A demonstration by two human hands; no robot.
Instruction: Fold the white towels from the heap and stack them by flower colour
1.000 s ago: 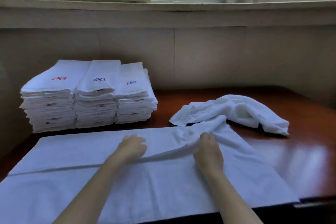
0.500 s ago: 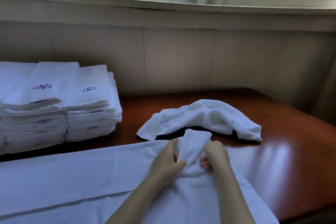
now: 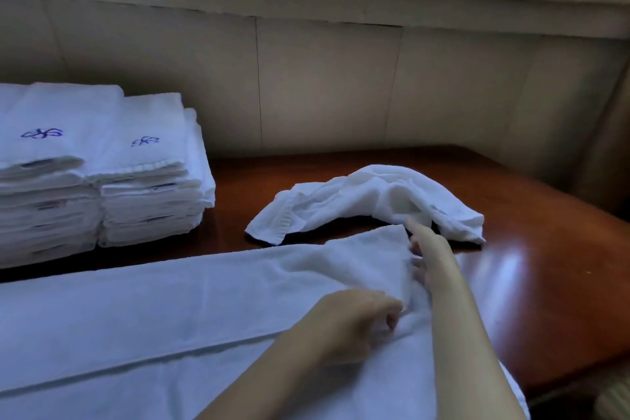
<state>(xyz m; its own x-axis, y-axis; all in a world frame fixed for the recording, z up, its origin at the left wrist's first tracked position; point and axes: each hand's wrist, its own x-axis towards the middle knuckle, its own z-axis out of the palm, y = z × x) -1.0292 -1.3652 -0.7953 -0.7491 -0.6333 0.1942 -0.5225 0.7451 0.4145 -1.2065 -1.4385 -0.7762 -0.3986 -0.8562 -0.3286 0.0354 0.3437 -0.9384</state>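
The tabletop (image 3: 531, 276) is dark red-brown wood, polished glossy, with window light mirrored on it. The spread towel (image 3: 170, 300) is soft white terry cloth, matt and nubby. The crumpled towel (image 3: 368, 201) has a ribbed woven hem band. The folded stacks (image 3: 143, 181) carry stitched blue flowers. The wall panels (image 3: 327, 85) look matt, painted.

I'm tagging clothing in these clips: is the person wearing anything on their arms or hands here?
Nothing is worn on what shows. The left hand and right hand are bare, with no gloves, rings, watch or bracelet visible. Both forearms are uncovered right down to the bottom edge of the picture, so no sleeve shows. Anything worn higher up the arms is out of view.
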